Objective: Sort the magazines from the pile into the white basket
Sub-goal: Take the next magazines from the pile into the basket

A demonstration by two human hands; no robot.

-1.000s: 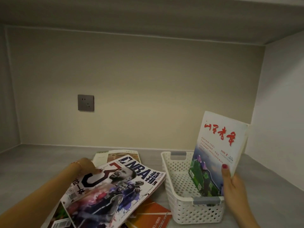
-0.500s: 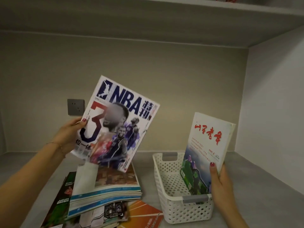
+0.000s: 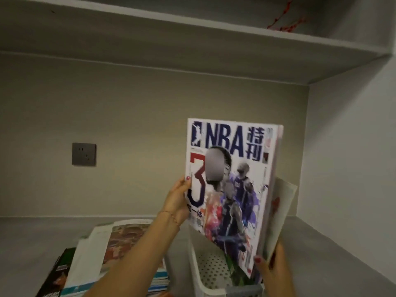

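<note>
My left hand (image 3: pixel 177 202) grips the left edge of the NBA magazine (image 3: pixel 231 185), held upright above the white basket (image 3: pixel 212 273) with its lower corner dipping inside. Behind it stands the white magazine with red lettering (image 3: pixel 280 213), tilted in the basket and mostly hidden. My right hand (image 3: pixel 274 273) holds that white magazine's lower edge at the basket's near right corner, thumb touching the NBA magazine's bottom corner. The pile of magazines (image 3: pixel 111 254) lies on the grey shelf, left of the basket.
A dark magazine (image 3: pixel 57 273) sticks out at the pile's left. A grey wall socket (image 3: pixel 84 154) is on the back wall. A shelf board (image 3: pixel 192 39) runs overhead, with something red (image 3: pixel 285 22) on it. The side wall (image 3: pixel 351 168) closes in on the right.
My left hand lifted the NBA magazine off the pile and carried it right, over the basket, in front of the white magazine. My right hand stayed at the basket.
</note>
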